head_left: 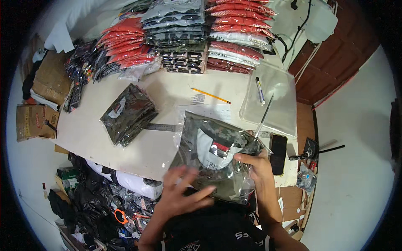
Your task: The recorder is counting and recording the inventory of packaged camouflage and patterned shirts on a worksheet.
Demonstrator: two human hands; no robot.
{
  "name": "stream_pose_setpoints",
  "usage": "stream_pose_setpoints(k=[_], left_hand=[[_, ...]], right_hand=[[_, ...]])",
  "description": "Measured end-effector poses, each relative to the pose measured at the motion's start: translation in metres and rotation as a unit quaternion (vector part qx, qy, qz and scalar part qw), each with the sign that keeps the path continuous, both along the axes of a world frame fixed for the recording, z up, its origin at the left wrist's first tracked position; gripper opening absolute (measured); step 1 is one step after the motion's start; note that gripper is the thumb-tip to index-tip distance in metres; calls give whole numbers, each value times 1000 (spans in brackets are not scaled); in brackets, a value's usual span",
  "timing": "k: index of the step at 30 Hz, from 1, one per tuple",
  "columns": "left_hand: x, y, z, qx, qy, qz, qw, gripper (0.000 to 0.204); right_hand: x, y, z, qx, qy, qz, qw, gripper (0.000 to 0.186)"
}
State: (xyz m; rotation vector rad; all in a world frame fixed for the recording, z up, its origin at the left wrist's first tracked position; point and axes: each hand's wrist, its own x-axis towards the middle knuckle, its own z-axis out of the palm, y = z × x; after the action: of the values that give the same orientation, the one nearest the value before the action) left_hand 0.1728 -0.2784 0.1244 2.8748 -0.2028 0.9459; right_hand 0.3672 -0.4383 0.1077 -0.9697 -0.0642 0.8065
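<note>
A camouflage shirt folded in a clear plastic bag (pixel 228 178) is tilted up over the table's near edge. Its pale collar lining and a red and dark neck label show through the film. My right hand (pixel 258 165) grips the bag's right side, thumb across the front. From behind that hand's fingertips a slim pen-like tool (pixel 264 115) points up and away; whether the hand holds it I cannot tell. Blurred by motion, my left hand (pixel 182 192) is spread open at the bag's lower left, and contact with the film is unclear.
Several bagged camouflage shirts (pixel 127 113) lie left, beside a steel ruler (pixel 161 127). Beyond are a pencil (pixel 211 96), a paper sheet (pixel 209 111), a marker (pixel 260 91) on clear bags (pixel 278 113), and tall bagged-clothing stacks (pixel 173 25). A phone (pixel 278 154) rests right.
</note>
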Motion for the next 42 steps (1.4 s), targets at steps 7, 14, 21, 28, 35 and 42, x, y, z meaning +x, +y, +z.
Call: stream_pose_setpoints(k=[7, 14, 21, 28, 35, 42], left_hand=[[5, 61, -36, -626, 81, -41, 774, 80], [28, 32, -15, -808, 27, 33, 588, 23], [23, 40, -29, -858, 47, 24, 511, 17], [43, 37, -32, -876, 65, 46, 476, 20], [50, 36, -36, -868, 88, 59, 484, 17], [45, 34, -51, -865, 77, 64, 492, 19]], right_hand=[[8, -9, -17, 50, -61, 124, 989, 68], [8, -8, -12, -65, -128, 53, 988, 43], [10, -7, -2, -117, -100, 36, 987, 45], [25, -16, -10, -87, -61, 39, 994, 53], [25, -23, -11, -113, -95, 3, 989, 48], [24, -22, -25, -142, -123, 36, 982, 49]])
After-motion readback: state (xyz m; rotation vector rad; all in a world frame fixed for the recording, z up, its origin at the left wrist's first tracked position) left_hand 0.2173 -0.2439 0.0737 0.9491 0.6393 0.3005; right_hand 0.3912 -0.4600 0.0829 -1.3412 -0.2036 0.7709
